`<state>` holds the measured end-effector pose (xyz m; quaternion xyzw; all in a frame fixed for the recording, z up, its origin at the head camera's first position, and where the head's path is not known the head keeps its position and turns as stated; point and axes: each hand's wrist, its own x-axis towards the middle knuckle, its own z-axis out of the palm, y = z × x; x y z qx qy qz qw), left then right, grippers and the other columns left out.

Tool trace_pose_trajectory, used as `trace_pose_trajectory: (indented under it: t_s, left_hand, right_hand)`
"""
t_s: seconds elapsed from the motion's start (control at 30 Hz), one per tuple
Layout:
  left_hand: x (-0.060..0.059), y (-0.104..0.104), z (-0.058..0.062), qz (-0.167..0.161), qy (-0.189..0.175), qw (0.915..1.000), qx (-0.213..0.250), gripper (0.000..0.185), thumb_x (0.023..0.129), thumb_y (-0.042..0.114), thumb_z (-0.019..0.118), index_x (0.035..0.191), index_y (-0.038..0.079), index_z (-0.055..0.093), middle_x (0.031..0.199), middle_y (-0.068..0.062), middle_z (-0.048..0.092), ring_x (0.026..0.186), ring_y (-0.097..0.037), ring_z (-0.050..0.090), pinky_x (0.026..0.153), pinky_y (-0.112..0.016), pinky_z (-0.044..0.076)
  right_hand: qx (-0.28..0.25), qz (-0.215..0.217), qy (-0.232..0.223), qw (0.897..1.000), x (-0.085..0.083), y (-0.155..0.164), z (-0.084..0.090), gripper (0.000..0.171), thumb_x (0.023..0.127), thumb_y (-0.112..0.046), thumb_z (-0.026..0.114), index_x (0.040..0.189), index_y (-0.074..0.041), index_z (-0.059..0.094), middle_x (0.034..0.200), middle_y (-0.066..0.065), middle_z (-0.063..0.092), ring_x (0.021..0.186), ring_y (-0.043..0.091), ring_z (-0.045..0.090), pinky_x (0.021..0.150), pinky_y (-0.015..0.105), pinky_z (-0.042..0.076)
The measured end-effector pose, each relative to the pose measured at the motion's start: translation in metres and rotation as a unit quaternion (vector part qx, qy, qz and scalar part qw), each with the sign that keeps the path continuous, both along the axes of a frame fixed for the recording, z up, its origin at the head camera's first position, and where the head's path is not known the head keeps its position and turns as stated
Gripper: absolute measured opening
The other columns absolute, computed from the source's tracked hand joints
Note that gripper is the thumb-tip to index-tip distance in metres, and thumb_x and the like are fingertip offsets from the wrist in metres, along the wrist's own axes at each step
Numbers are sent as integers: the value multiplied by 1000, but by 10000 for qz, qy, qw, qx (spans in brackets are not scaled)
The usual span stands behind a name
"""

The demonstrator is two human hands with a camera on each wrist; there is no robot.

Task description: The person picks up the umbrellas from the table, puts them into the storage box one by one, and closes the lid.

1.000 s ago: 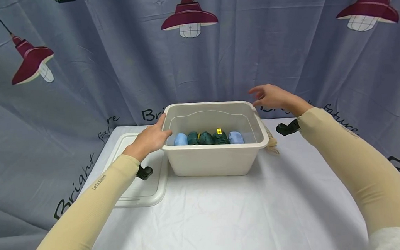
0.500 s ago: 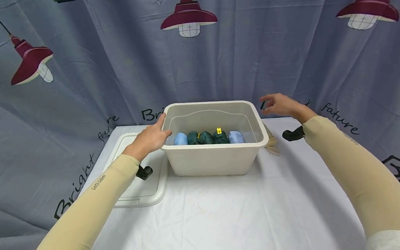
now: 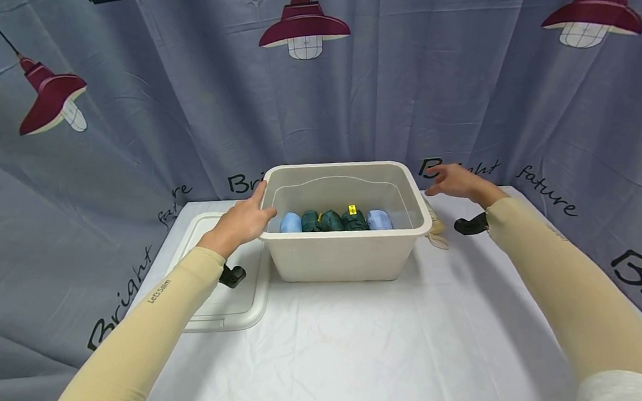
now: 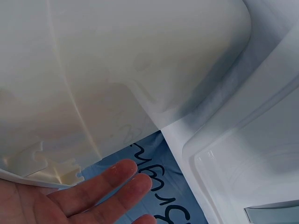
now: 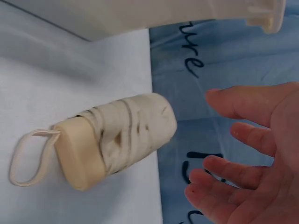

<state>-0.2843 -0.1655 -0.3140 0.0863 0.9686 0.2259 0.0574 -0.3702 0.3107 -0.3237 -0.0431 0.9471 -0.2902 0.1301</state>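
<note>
While the left hand [image 3: 242,221] rests flat-fingered on the cream plastic bin [image 3: 347,254], the right hand [image 3: 454,180], fingers spread and empty, should close gently round the rolled cream umbrella [image 5: 117,140] lying beside the bin on the worktop [image 3: 365,346].

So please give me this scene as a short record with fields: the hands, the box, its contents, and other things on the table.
left hand: open, rests on the left rim of the storage box
right hand: open, in the air right of the box, holds nothing
storage box: white plastic, no lid on
contents: rolled items, light blue and dark green, in a row
lid: flat on the white tablecloth, left of the box
folded umbrella: beige, patterned, lies right of the box
</note>
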Motion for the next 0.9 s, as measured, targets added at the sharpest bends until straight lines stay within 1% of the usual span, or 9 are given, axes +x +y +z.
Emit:
trace_pose_trajectory:
  t_s: [0.1,0.23,0.37,0.47,0.6,0.7,0.8,0.9]
  left_hand:
    - [0,0,0,-2,9,10000,-5,76,101,47,37,164,30,-2,93,-12,65,84,-30,63,79,-46,47]
    - [0,1,0,-2,47,10000,11,76,101,47,38,164,30,-1,92,-12,65,85,-30,63,80,-46,47]
    - [1,1,1,-3,32,10000,36,76,101,47,37,164,30,-2,96,-12,66,88,-30,63,82,-47,47]
    - [1,1,1,-10,20,10000,54,76,101,47,38,163,31,-2,99,-13,66,89,-31,63,83,-48,47]
    - [2,0,0,-5,23,10000,55,76,101,47,38,164,30,-1,108,-16,67,94,-32,63,87,-50,48]
    - [2,0,0,2,-1,10000,43,76,101,47,37,164,30,-1,119,-19,66,98,-32,64,89,-51,48]
    - [2,0,0,12,-20,10000,33,76,101,47,37,164,30,-2,124,-20,65,100,-33,64,90,-51,48]
    - [2,0,1,18,-21,10000,46,76,101,47,37,164,30,-2,127,-21,64,102,-34,64,91,-52,48]
  right_hand:
    - [-81,-48,-76,9999,-3,3,-9,75,95,-23,67,156,-1,30,151,36,35,133,53,43,107,65,38]
    - [-150,-61,-175,9997,-4,8,-23,78,94,-23,69,156,1,29,152,37,35,134,52,43,106,61,41]
    - [-208,-90,-275,9994,-4,14,-35,80,93,-24,70,156,2,27,153,36,33,136,51,40,106,60,43]
    - [-374,-162,-434,9982,-4,16,-44,82,92,-23,71,156,2,26,153,36,31,137,50,39,106,60,42]
    - [-439,-286,-628,9967,-6,18,-55,84,91,-23,72,156,3,26,151,35,35,134,46,42,105,57,44]
    - [-330,-305,-632,9970,-6,19,-64,85,90,-23,73,156,4,27,144,34,43,124,39,51,101,53,48]
    - [-248,-230,-510,9981,-5,18,-70,85,88,-21,73,154,6,28,132,32,55,106,29,60,94,49,53]
    - [-184,-176,-378,9990,-5,16,-74,84,86,-19,73,153,7,29,120,29,64,89,21,63,84,46,57]
